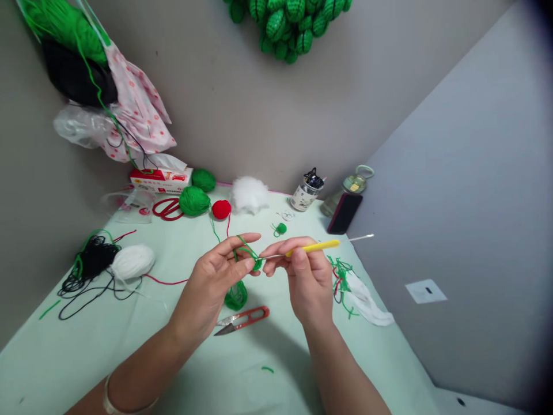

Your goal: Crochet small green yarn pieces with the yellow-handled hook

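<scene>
My right hand is closed on a crochet hook with a yellow handle, its metal tip pointing left into a small green crochet piece. My left hand pinches that green piece, with green yarn looped over its raised forefinger. The strand runs down to a small green yarn ball on the pale green table just under my hands.
Red thread snips lie near my wrists. Green yarn balls, a red ball, white stuffing, red scissors, white yarn, black yarn, a jar, a phone and yarn scraps ring the table.
</scene>
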The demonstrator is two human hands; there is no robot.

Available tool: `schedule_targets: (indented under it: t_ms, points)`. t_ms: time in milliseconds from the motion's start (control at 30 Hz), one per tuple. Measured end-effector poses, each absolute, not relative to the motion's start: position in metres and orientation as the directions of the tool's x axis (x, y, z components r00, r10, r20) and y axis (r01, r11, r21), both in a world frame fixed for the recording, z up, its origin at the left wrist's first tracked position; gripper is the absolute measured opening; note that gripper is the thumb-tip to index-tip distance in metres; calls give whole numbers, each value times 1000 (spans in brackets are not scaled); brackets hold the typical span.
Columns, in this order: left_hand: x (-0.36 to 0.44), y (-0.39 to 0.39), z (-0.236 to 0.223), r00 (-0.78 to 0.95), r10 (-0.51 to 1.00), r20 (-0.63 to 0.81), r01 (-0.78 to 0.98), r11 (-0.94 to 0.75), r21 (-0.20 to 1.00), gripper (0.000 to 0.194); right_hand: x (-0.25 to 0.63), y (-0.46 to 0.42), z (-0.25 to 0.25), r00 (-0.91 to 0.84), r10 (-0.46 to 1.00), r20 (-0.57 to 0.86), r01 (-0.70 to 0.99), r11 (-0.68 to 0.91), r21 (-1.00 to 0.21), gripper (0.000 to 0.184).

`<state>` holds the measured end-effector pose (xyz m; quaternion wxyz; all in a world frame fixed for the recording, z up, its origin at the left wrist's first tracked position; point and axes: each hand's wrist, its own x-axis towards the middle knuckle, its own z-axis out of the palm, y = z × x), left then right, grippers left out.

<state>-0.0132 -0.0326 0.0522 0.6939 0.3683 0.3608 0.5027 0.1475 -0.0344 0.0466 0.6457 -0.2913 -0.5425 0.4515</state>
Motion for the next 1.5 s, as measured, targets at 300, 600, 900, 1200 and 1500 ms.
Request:
schedule_targets:
  t_ms: [300,600,900,1200,1500]
  points:
    - [-11,-31,45,172,981,-90,-424,156,892,33,153,-46,51,-165,641,750,308,756,-578,22]
    - [-7,-35,43,140,987,-76,-439,130,889,33,150,-46,45,-153,554,818,368,800,-473,22]
    - [-8,-35,39,118,992,-49,-409,94,908,33,148,-46,47,-160,555,816,421,787,-452,20]
    - [-9,-34,42,112,993,-34,-391,76,917,31,148,-45,44,-90,596,798,327,774,-542,23]
    - [-6,-37,46,149,983,-111,-470,169,866,37,143,-44,34,-171,469,866,522,789,-324,28]
